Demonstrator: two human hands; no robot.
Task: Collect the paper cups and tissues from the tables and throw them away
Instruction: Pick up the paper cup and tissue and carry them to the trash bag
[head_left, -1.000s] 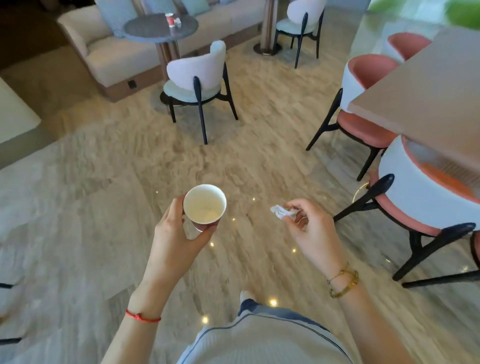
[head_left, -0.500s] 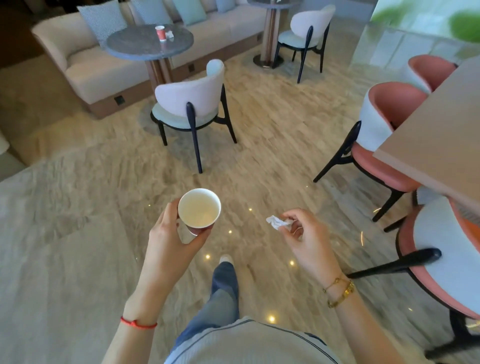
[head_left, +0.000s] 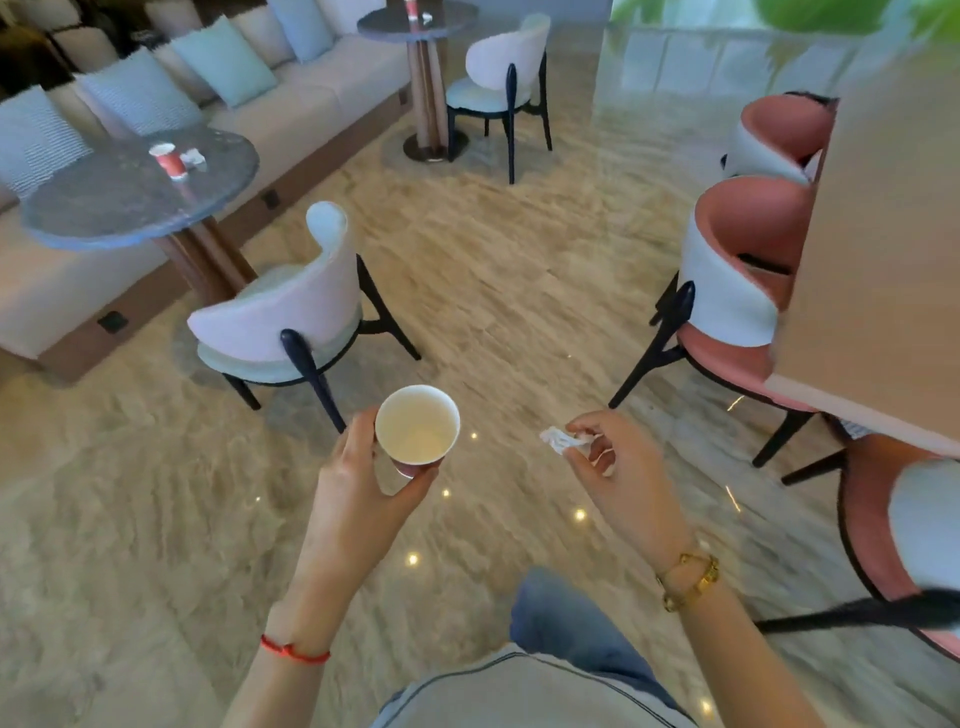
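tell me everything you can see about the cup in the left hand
The paper cup is small and round, white inside with a reddish outer wall showing near its base. It looks empty. Its mouth tips toward the camera. The left hand grips it from the side and below, thumb on the left of the rim, fingers under the base, above the marble floor.

Open floor (head_left: 519, 291) ahead — white chair (head_left: 291, 322) left, pink chairs (head_left: 737, 291) right.

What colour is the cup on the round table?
Red, with a white rim; seen in the head view.
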